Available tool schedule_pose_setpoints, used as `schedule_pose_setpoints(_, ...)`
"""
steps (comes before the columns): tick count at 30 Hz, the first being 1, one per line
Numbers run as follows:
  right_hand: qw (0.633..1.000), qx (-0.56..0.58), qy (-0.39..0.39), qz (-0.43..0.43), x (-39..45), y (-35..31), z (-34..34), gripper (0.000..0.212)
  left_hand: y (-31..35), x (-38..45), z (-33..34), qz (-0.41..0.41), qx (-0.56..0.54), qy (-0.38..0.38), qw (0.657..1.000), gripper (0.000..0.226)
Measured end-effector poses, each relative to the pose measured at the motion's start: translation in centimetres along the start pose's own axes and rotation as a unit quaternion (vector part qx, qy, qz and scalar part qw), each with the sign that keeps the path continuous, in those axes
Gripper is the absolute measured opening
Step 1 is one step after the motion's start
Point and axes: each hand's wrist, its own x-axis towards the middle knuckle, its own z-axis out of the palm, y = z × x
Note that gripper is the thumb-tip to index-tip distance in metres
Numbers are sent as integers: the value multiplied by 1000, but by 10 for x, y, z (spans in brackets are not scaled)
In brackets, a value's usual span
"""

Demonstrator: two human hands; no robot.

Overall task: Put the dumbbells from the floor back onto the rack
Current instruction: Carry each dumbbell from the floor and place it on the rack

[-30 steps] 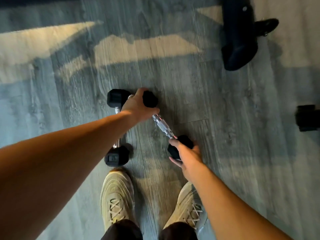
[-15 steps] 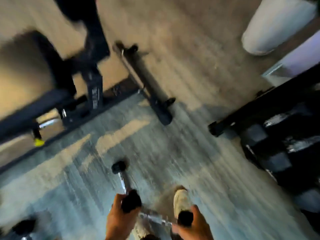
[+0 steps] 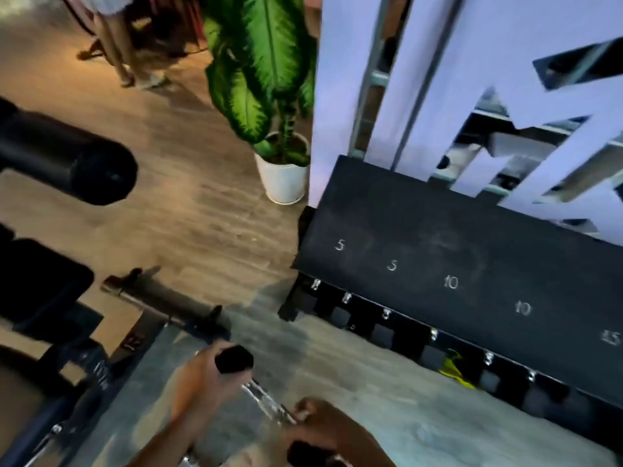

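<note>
— What's closest to the camera?

— Two hands low in the view, carrying one dumbbell [image 3: 266, 404] between them, off the floor. The left hand [image 3: 202, 382] has its fingers curled round the farther black head. The right hand [image 3: 323, 429] grips the nearer end, where the chrome bar meets the other head; that head shows dark just under the knuckles.

— How does the bar lie?

— It slants from the left hand down towards the right hand. The motion blur hides finer detail.

— And underneath?

— Grey plank floor [image 3: 387, 382]. To the left stands dark gym equipment [image 3: 47, 291], with a low bar [image 3: 161, 301] jutting out past the left hand.

— Where's the rack?

— To the right, beyond the hands: a black rack [image 3: 472, 264], its sloping top shelf chalked 5, 5, 10, 10, 15 along the front edge. Dark dumbbell heads sit in the tier below, and something yellow [image 3: 455, 367] lies near that tier.

— Farther still?

— A white slatted wall [image 3: 421, 79] behind the rack, a potted plant [image 3: 269, 79] by the rack's far left corner, and a person's legs [image 3: 114, 38] at the back.
</note>
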Motion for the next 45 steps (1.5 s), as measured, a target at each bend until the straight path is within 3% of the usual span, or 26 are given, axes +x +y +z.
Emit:
schedule_pose_setpoints(3, 999, 18, -32, -15, -12, -2, -42, 30, 67, 25, -8, 52, 14, 2, 999, 53)
schedule_pose_setpoints(9, 996, 61, 63, -13, 10, -6, -111, 55, 168, 75, -8, 148, 40, 11, 988, 63)
schedule_pose_setpoints(13, 988, 104, 103, -48, 41, -20, -145, 26, 222, 127, 0, 192, 64, 11, 979, 69)
schedule_pose_setpoints(21, 950, 237, 204, -7, 133, -74, -203, 31, 301, 258, 16, 321, 113, -87, 936, 69)
schedule_pose_setpoints(27, 926, 314, 207, 28, 192, -89, -237, 40, 331, 324, 45, 372, 144, -181, 899, 66)
schedule_pose_setpoints(31, 927, 316, 197, 47, 230, -90, -253, 43, 342, 347, 69, 387, 173, -193, 885, 66)
schedule_pose_setpoints(45, 936, 279, 199, 78, 273, -82, -260, 40, 329, 376, 110, 357, 189, -190, 895, 63)
